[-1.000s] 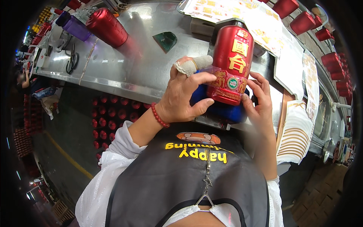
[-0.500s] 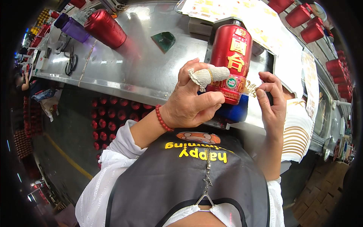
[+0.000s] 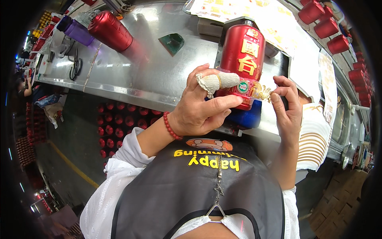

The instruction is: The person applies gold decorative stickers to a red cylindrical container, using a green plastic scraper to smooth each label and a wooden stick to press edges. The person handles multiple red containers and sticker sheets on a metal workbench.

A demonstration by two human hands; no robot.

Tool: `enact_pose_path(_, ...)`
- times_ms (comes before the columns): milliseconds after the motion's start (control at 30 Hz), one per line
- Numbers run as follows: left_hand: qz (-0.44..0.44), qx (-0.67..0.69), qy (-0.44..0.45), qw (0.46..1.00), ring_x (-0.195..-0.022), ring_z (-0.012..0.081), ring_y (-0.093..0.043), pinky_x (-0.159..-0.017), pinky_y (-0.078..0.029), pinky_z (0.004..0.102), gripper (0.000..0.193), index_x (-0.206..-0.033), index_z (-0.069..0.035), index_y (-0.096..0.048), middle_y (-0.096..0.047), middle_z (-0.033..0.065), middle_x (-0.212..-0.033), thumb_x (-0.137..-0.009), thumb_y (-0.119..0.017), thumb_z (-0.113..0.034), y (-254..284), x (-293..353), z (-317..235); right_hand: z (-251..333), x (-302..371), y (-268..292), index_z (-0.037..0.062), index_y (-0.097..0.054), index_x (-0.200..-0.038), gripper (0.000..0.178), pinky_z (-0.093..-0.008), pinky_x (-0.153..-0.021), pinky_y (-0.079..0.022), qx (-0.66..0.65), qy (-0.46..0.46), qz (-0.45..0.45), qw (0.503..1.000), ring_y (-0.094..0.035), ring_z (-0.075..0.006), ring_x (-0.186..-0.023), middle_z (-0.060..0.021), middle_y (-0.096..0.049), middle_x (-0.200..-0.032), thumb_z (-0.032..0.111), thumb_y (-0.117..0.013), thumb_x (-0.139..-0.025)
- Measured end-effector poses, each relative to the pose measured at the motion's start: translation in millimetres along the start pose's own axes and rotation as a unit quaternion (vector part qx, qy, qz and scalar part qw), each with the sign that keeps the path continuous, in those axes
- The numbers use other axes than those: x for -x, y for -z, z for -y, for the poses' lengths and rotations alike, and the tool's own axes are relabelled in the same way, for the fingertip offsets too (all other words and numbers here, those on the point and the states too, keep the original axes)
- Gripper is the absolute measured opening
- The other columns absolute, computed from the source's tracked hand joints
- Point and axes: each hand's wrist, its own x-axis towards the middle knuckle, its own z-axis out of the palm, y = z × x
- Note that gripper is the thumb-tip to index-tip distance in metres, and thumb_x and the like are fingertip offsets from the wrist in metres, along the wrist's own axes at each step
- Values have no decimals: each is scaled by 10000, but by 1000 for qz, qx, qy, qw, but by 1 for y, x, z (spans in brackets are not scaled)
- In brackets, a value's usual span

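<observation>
A red bottle (image 3: 233, 49) with raised gold characters and a green round mark lies on its side on a dark stand, above a blue pad (image 3: 250, 115). My left hand (image 3: 195, 107) is at its lower end: the index finger wears a white cloth sleeve (image 3: 217, 83) and presses on the label, while the thumb rests against the bottle lower down. My right hand (image 3: 287, 111) stands off the bottle's right side, thumb and forefinger pinched on the free end of a gold sticker strip (image 3: 261, 92). The strip's other end meets the bottle.
On the metal table (image 3: 131, 75) to the left are a red bottle (image 3: 110, 32), a purple bottle (image 3: 77, 32), black scissors (image 3: 75, 65) and a dark green piece (image 3: 173, 43). White sticker sheets (image 3: 254, 18) lie behind. Red bottles (image 3: 327, 28) line the far right.
My left thumb has slid right onto the bottle's lower end, and the sleeved finger has shifted slightly left. More of the gold strip shows. Red bottles at the far right have moved along.
</observation>
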Motion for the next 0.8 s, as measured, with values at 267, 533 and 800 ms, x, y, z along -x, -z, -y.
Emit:
enact_pose_path(267, -47, -9, -34, 998, -1122, 298, -584, -1102, -350, 508, 355, -1125, -179, -724, -653, 97, -1238, -782, -730, -91, -1, 9, 9, 4, 1, -2, 0, -678, -1091, 215, -391, -993, -448, 175, 68, -77, 979, -563, -307, -1177, -174, -573, -1268, 1, -656, -877)
enact_pose_path(533, -52, -71, -30, 996, -1133, 255, -575, -1129, -327, 488, 390, -1181, -185, -741, -674, 45, -1231, -800, -725, -108, -2, 15, 12, 20, 18, -38, 226, -739, -1185, 538, -425, -991, -475, 218, 252, 1, 943, -504, -339, -1191, -97, -514, -1348, -9, -740, -701)
enact_pose_path(800, -58, -57, 11, 997, -1157, 284, -585, -1122, -351, 494, 382, -1145, -139, -759, -676, 101, -1246, -778, -752, -35, 0, 21, 5, 20, 18, -34, 172, -746, -1158, 537, -428, -973, -479, 204, 258, -3, 944, -518, -339, -1171, -126, -550, -1288, -69, -718, -679)
